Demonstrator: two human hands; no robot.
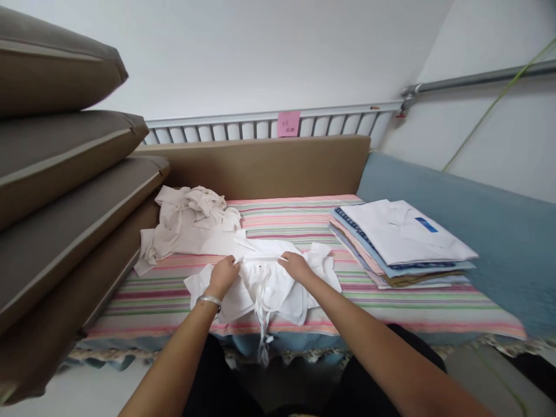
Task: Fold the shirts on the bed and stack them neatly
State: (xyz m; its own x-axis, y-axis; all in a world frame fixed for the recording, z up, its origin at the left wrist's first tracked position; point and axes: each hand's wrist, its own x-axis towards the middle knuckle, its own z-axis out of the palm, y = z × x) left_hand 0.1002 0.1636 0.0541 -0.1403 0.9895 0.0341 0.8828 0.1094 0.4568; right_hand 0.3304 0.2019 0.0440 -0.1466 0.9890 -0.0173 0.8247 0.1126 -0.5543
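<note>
A white garment [273, 289] with long fabric ties lies on the striped cloth in front of me. My left hand [224, 275] pinches the left end of its straight top edge. At the right end of that same edge, my right hand [295, 267] has its fingers closed on the fabric. The edge is stretched between both hands, and the ties hang down over the front of the seat. More white fabric spreads under and beside it; I cannot tell where one piece ends. Touching this at the back left is a crumpled cream garment pile [191, 223].
A stack of folded shirts [408, 234], white on top, sits at the right on the striped cloth [295, 214]. Thick brown cushions [78, 191] rise at the left. Behind stand a brown backrest [269, 165] and a radiator with a pink note [288, 124].
</note>
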